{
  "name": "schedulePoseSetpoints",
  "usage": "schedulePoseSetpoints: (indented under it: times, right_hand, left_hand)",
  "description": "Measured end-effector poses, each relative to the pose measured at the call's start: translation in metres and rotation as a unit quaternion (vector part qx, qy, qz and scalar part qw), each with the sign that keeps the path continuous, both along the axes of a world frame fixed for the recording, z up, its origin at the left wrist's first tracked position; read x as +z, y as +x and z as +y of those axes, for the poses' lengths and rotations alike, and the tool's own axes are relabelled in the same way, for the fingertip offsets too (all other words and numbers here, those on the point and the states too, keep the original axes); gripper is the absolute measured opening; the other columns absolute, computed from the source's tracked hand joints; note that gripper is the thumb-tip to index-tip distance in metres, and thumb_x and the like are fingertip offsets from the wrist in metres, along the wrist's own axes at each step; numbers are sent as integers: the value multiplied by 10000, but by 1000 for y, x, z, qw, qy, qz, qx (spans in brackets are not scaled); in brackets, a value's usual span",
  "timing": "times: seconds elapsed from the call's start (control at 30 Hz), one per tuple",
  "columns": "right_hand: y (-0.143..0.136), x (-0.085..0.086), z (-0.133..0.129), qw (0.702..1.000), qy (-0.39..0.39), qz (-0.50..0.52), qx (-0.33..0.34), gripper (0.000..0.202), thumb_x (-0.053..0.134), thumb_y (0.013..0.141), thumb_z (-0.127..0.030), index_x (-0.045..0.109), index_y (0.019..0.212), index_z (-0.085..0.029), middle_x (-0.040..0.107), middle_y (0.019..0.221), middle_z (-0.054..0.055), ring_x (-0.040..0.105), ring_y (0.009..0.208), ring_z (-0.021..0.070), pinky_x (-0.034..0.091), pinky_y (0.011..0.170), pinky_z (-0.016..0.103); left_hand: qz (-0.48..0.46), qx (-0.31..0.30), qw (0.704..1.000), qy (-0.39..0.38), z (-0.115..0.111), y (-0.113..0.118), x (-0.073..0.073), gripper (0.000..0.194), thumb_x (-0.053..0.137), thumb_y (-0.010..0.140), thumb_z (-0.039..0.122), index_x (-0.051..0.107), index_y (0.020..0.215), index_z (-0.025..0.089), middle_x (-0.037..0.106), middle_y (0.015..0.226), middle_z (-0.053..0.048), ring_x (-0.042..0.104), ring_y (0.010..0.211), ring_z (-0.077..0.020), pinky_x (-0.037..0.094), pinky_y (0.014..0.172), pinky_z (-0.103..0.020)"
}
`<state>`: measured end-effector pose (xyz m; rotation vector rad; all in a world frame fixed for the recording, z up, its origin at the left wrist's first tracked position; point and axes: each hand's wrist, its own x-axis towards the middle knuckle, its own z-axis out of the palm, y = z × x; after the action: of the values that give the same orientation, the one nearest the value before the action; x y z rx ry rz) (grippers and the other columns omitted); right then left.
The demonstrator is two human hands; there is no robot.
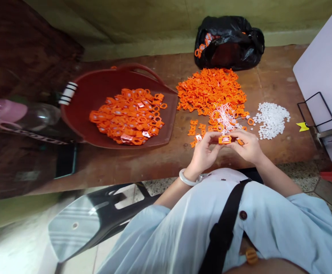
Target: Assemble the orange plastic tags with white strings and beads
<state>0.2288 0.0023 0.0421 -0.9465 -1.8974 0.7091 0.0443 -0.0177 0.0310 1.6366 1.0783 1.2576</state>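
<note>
Both my hands meet at the table's near edge around a small orange plastic piece (224,140) with something white inside its frame. My left hand (206,152), with a white bangle on the wrist, pinches its left side. The fingers of my right hand (247,146) close on its right side. Just beyond my fingertips lies a loose bundle of white string (224,117). Behind it spreads a big heap of orange plastic pieces (211,89). A few single orange pieces (193,127) lie left of the string. To the right sits a pile of small white beads (273,121).
A dark red scoop-shaped basket (80,114) at the left holds many orange pieces with white inside. A black plastic bag (231,42) stands at the back wall. A phone (66,160) and a clear bottle (44,116) are far left. A grey stool (74,228) stands below.
</note>
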Motion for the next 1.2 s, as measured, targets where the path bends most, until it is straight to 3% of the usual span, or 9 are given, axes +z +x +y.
schedulePoseSetpoints:
  times: [0.17, 0.37, 0.47, 0.63, 0.73, 0.83, 0.9, 1.03, 1.2]
  right_hand:
    - [-1, 10, -5, 996, 91, -13, 21, 186, 644, 887, -318, 669, 1031, -204, 738, 923, 70, 686, 766, 170, 572, 683, 290]
    - [-3, 14, -9, 993, 111, -39, 29, 183, 599, 914, -324, 663, 1013, -183, 735, 892, 81, 681, 758, 176, 572, 700, 312]
    - [-3, 15, -11, 995, 84, -44, 30, 209, 594, 910, -373, 682, 991, -201, 741, 894, 74, 687, 782, 192, 574, 728, 344]
    - [-2, 16, -13, 998, 25, -29, 41, 207, 628, 870, -419, 713, 936, -243, 747, 894, 64, 685, 800, 212, 562, 742, 371]
    - [-3, 14, -13, 999, -21, -7, 30, 178, 664, 838, -403, 717, 881, -237, 736, 838, 49, 663, 743, 193, 544, 716, 352]
    - [-4, 8, -8, 992, -120, 35, 13, 220, 708, 795, -436, 709, 802, -216, 704, 747, 21, 608, 650, 150, 503, 640, 300]
    - [-5, 0, -3, 972, -222, 81, 12, 305, 737, 748, -500, 693, 742, -198, 669, 675, 1, 567, 595, 126, 467, 583, 272]
    - [-7, -19, 6, 896, -400, 187, 35, 431, 723, 712, -601, 672, 695, -173, 658, 639, -3, 563, 565, 103, 464, 565, 255]
    - [-11, -32, 9, 830, -473, 295, 1, 444, 843, 572, -521, 656, 806, -193, 683, 683, -40, 601, 551, 85, 467, 522, 216]
  left_hand:
    - [-43, -16, 997, 59, 0, -3, -5, 265, 678, 847, 377, 651, 1047, 206, 694, 979, -69, 663, 908, -172, 533, 814, -311]
    - [-58, -4, 995, 82, -5, -1, -1, 266, 684, 838, 403, 671, 1018, 207, 689, 917, -58, 644, 844, -161, 505, 770, -301]
    - [-41, 22, 995, 91, -9, 0, 2, 213, 669, 852, 393, 671, 954, 206, 679, 858, -41, 627, 790, -150, 490, 743, -297]
    - [-36, 36, 996, 69, -16, 2, 3, 283, 636, 852, 483, 660, 902, 206, 688, 848, -51, 624, 780, -162, 487, 749, -317]
    - [-36, 46, 998, 10, -16, 4, 4, 322, 647, 833, 512, 669, 904, 199, 696, 837, -51, 630, 762, -159, 491, 737, -306]
    - [-69, 38, 993, -83, -11, 6, 3, 361, 674, 803, 525, 672, 947, 194, 711, 886, -59, 646, 782, -157, 506, 725, -292]
    - [-113, 19, 984, -138, -7, 6, 2, 405, 731, 746, 521, 666, 978, 194, 712, 920, -57, 654, 800, -155, 518, 726, -285]
    - [-196, -21, 944, -264, 1, 4, -3, 454, 808, 661, 491, 651, 942, 170, 697, 786, -20, 640, 681, -118, 515, 669, -256]
    - [-278, -45, 884, -372, 7, 5, -8, 500, 852, 579, 506, 600, 838, 159, 705, 708, -16, 634, 558, -120, 506, 572, -251]
